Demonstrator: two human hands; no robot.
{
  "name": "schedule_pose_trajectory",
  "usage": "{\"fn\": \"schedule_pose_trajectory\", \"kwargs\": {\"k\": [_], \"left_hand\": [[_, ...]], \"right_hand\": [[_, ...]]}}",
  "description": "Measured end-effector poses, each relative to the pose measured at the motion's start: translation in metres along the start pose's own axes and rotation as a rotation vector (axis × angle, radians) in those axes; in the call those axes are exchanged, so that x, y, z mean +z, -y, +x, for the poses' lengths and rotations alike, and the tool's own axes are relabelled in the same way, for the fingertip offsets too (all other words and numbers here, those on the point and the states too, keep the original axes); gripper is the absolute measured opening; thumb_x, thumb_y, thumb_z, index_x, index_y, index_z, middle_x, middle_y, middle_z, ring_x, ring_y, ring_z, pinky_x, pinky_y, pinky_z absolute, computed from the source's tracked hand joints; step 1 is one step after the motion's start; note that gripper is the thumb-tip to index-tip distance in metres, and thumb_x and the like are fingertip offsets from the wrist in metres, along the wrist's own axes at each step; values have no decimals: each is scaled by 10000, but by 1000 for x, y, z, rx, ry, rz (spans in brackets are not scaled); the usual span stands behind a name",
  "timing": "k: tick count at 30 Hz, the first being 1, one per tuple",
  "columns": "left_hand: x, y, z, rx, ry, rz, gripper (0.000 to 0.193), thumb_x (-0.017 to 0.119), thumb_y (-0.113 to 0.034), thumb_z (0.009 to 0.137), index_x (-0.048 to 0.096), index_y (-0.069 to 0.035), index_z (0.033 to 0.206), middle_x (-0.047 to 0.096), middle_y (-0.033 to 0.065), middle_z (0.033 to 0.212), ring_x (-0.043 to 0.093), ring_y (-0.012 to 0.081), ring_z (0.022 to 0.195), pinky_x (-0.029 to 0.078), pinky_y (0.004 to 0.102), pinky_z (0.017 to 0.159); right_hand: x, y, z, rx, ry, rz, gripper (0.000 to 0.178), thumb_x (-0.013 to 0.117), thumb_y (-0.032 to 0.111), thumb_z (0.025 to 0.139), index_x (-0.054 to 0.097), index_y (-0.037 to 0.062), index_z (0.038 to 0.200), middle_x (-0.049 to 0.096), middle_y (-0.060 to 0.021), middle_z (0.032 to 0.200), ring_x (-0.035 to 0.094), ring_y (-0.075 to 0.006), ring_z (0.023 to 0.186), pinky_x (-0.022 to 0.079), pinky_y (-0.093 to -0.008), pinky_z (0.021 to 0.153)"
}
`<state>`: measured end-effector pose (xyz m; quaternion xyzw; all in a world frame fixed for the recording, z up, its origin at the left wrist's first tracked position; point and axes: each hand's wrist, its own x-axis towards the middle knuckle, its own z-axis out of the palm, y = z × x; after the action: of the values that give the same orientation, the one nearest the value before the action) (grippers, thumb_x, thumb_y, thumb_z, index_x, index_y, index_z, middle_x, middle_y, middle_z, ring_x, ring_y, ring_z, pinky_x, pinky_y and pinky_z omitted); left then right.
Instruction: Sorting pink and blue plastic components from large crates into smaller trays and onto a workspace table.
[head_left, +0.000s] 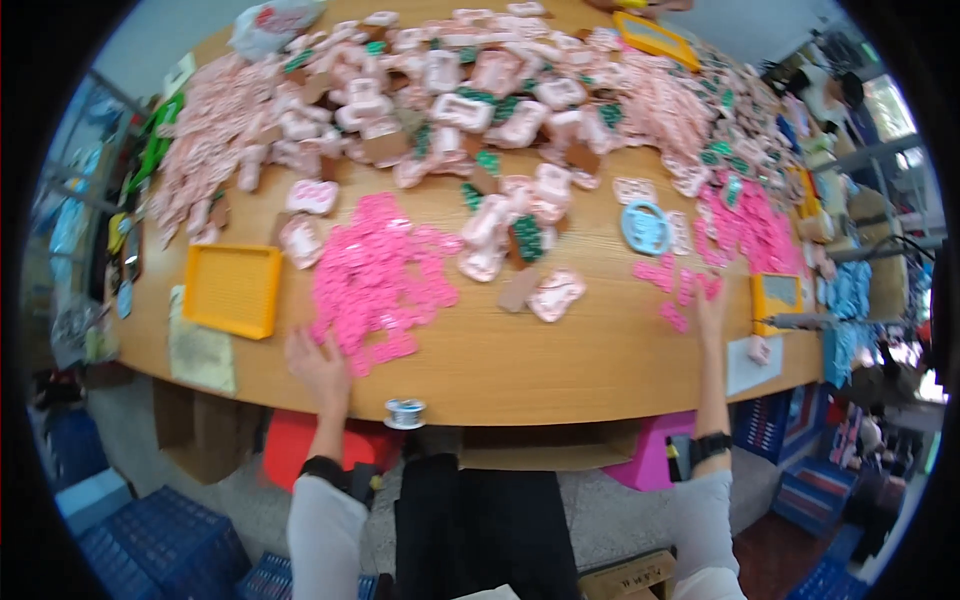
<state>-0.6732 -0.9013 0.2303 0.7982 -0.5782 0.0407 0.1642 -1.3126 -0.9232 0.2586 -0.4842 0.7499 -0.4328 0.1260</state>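
My left hand [320,366], fingers apart and holding nothing that shows, rests at the lower left edge of a heap of flat bright pink pieces [385,275]. Over at the right, my right hand [710,312] has a small pink piece [711,286] between its fingers. Several loose pink pieces [655,272] lie beside that hand, and a larger pink heap [760,232] spreads just beyond it. A round light-blue plastic frame [645,229] sits to its upper left. The pieces' exact kind is too small and blurred to tell.
A shallow yellow tray [232,290] lies left, a smaller yellow tray [777,300] right. A soldering-iron-like tool [800,321] extends over the right edge. A wire spool [404,413] stands at the front edge. Pale pink plastic casings [465,112] with green boards cover the back.
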Motion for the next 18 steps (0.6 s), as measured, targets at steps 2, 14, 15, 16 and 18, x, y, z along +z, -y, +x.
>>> {"fn": "schedule_pose_trajectory", "kwargs": {"k": [2,14,15,16,18], "left_hand": [[-5,10,2,-26,-7,17,549,471,-384,912,429,26,1275,397,235,1339,348,382,1251,276,497,1029],[-22,-8,3,-127,104,-197,558,447,-423,907,431,-24,1297,359,202,1383,321,368,1269,248,495,1040],[-23,-5,3,-133,81,-263,547,457,-409,907,432,-21,1293,375,201,1369,330,371,1263,251,494,1038],[-23,-4,2,-134,62,-336,537,467,-395,907,434,-19,1288,390,201,1356,338,374,1257,254,493,1037],[-25,19,0,-150,16,-498,494,494,-342,904,438,-14,1270,406,194,1337,345,366,1254,254,481,1038]], "right_hand": [[27,99,-21,78,86,174,281,569,160,904,478,65,1152,593,-44,860,549,-104,735,463,-246,676],[290,388,-168,-172,661,253,296,590,179,882,459,19,1093,621,-121,913,618,-246,827,479,-332,768],[302,392,-174,-503,396,80,326,610,180,865,465,16,1105,617,-128,888,613,-273,792,477,-352,732],[310,394,-179,-812,103,-100,356,630,181,847,471,12,1117,613,-135,862,607,-300,757,475,-373,696],[325,403,-205,-755,209,89,257,611,170,866,542,3,1048,595,-89,732,585,-214,643,446,-322,575]]}}
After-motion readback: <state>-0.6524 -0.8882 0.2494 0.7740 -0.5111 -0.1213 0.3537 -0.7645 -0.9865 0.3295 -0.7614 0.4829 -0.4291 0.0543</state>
